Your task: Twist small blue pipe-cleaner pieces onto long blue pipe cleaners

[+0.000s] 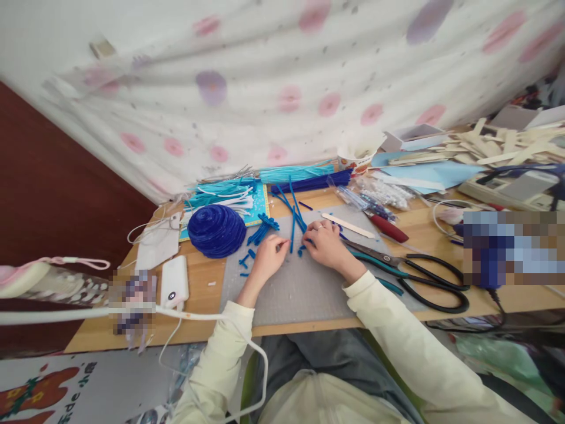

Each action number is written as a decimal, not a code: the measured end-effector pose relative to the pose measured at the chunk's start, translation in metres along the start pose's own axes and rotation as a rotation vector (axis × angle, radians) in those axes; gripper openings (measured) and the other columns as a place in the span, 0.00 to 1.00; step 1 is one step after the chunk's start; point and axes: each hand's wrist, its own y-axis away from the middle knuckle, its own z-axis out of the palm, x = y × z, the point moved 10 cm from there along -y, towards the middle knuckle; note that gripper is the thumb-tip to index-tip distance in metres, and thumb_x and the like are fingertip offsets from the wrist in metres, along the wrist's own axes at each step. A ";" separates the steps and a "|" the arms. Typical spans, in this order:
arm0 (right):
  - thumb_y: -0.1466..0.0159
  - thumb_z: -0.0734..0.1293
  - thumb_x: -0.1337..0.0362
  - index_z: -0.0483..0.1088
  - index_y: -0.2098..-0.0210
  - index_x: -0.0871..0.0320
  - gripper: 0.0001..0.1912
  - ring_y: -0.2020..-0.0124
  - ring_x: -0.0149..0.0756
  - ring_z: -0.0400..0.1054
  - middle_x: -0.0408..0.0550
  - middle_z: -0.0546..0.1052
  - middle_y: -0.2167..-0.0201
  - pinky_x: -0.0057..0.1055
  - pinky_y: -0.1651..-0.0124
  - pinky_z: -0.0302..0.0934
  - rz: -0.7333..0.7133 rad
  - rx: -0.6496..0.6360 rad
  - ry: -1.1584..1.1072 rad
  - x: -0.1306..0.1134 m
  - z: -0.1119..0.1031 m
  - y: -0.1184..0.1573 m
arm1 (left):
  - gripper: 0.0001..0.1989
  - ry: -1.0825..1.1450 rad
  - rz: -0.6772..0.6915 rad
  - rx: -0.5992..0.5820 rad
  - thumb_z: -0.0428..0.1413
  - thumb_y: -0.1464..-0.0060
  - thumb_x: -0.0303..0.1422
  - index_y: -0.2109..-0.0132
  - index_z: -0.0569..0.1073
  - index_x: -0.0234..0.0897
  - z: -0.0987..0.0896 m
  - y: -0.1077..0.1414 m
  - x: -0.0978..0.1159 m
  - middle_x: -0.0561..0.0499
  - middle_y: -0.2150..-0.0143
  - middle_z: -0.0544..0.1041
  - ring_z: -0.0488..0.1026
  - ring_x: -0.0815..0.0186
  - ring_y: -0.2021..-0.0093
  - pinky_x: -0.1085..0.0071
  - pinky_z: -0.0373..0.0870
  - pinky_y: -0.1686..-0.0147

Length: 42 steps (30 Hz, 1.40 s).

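Observation:
Over the grey cutting mat (282, 300), my left hand (270, 258) has thumb and forefinger pinched together; whatever lies between the tips is too small to make out. Just right of those tips lies an upright-looking blue pipe cleaner (293, 232). My right hand (325, 242) is curled with its fingers closed on blue pipe cleaners (299, 217) whose far ends stretch away from me. A short curled blue piece (301, 251) shows by its thumb. Left of my left hand sit a bundle of blue pipe cleaner loops (263, 228) and short cut pieces (247, 258).
A dark blue wound dome (216, 231) stands left. Large black-handled scissors (410, 274), teal-handled pliers (375, 261) and a wooden stick (348, 225) lie right. Pipe cleaner bundles (309, 180) line the back. A white power bank (174, 281) is left; its white cable crosses the foreground.

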 end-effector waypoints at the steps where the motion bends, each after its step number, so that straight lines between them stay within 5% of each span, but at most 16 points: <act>1: 0.39 0.62 0.65 0.76 0.65 0.56 0.10 0.51 0.49 0.57 0.54 0.71 0.53 0.44 0.53 0.47 -0.019 -0.023 -0.018 -0.002 0.002 0.000 | 0.09 0.011 -0.014 0.029 0.52 0.44 0.30 0.62 0.78 0.35 -0.010 0.002 -0.004 0.49 0.67 0.77 0.69 0.69 0.71 0.73 0.65 0.67; 6: 0.46 0.64 0.71 0.76 0.73 0.57 0.09 0.50 0.50 0.57 0.53 0.72 0.54 0.47 0.52 0.47 -0.127 -0.071 -0.113 -0.011 0.003 0.003 | 0.10 0.065 -0.155 0.141 0.52 0.45 0.33 0.63 0.77 0.37 -0.063 0.026 -0.046 0.48 0.64 0.79 0.70 0.68 0.71 0.71 0.66 0.67; 10: 0.45 0.61 0.71 0.74 0.70 0.58 0.10 0.53 0.49 0.59 0.53 0.74 0.59 0.46 0.53 0.50 -0.134 0.147 -0.206 -0.003 -0.024 0.002 | 0.08 0.090 -0.277 0.198 0.55 0.50 0.33 0.65 0.78 0.39 -0.093 0.060 -0.086 0.46 0.65 0.79 0.71 0.64 0.69 0.64 0.67 0.64; 15: 0.38 0.61 0.65 0.69 0.59 0.60 0.10 0.69 0.37 0.64 0.46 0.71 0.73 0.34 0.62 0.57 -0.056 0.526 -0.455 0.011 -0.072 0.010 | 0.11 0.106 -0.337 0.069 0.64 0.65 0.29 0.68 0.78 0.39 -0.085 0.088 -0.103 0.51 0.73 0.75 0.68 0.65 0.75 0.66 0.66 0.71; 22: 0.36 0.60 0.62 0.67 0.59 0.59 0.09 0.77 0.31 0.60 0.40 0.66 0.78 0.29 0.70 0.55 -0.172 0.560 -0.507 -0.025 -0.100 0.006 | 0.04 0.169 -0.261 0.046 0.61 0.58 0.29 0.77 0.75 0.37 -0.077 0.084 -0.089 0.52 0.79 0.73 0.66 0.66 0.75 0.69 0.62 0.71; 26: 0.36 0.61 0.58 0.68 0.61 0.58 0.11 0.78 0.30 0.59 0.41 0.67 0.79 0.28 0.72 0.54 -0.221 0.382 -0.655 -0.039 -0.074 -0.005 | 0.05 0.214 -0.193 -0.009 0.57 0.51 0.32 0.70 0.76 0.37 -0.076 0.075 -0.058 0.52 0.74 0.77 0.71 0.65 0.72 0.70 0.64 0.69; 31: 0.39 0.62 0.46 0.70 0.73 0.60 0.22 0.83 0.26 0.55 0.38 0.62 0.85 0.25 0.79 0.50 -0.198 -0.320 -1.011 -0.062 0.002 -0.011 | 0.04 0.137 0.062 -0.111 0.57 0.49 0.30 0.68 0.78 0.40 -0.063 0.042 0.016 0.52 0.68 0.80 0.74 0.65 0.67 0.71 0.66 0.64; 33: 0.42 0.65 0.45 0.69 0.76 0.60 0.23 0.84 0.25 0.55 0.38 0.63 0.85 0.24 0.80 0.50 -0.144 -0.489 -1.127 -0.061 0.017 -0.006 | 0.06 0.126 0.142 -0.121 0.56 0.48 0.30 0.67 0.78 0.41 -0.058 0.029 0.036 0.51 0.66 0.81 0.75 0.65 0.65 0.71 0.67 0.62; 42: 0.53 0.76 0.56 0.75 0.74 0.63 0.16 0.83 0.22 0.57 0.39 0.69 0.84 0.23 0.79 0.50 0.101 -0.569 -1.539 -0.036 0.025 -0.003 | 0.05 0.148 0.269 -0.005 0.55 0.45 0.31 0.66 0.76 0.39 -0.055 0.013 0.051 0.50 0.68 0.78 0.73 0.65 0.65 0.70 0.67 0.62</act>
